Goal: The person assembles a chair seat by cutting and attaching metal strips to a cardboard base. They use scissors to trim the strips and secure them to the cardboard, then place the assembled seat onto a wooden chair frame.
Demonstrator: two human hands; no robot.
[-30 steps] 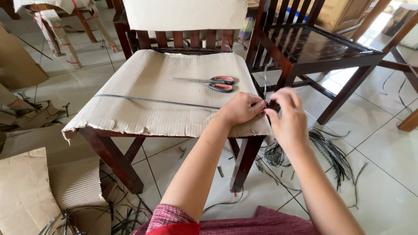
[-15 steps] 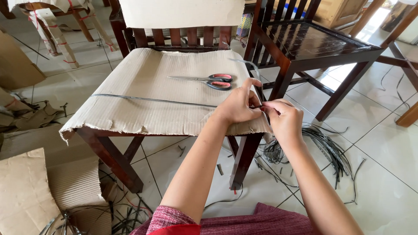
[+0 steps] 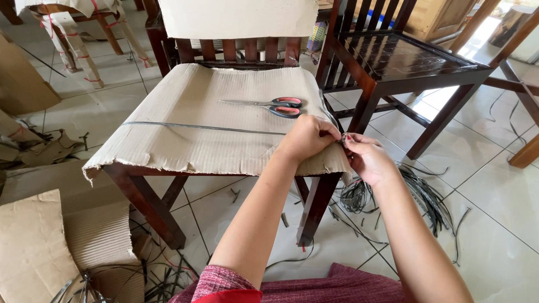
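A sheet of beige corrugated cardboard [image 3: 213,120] already covers the dark wooden chair seat [image 3: 143,196], and a thin dark strap [image 3: 202,128] runs across it. At the seat's right front corner, the left hand [image 3: 307,137] and right hand [image 3: 366,160] pinch the strap's ends together, seemingly unfastened yet. Red-handled scissors [image 3: 269,105] lie on the cardboard. No containers show.
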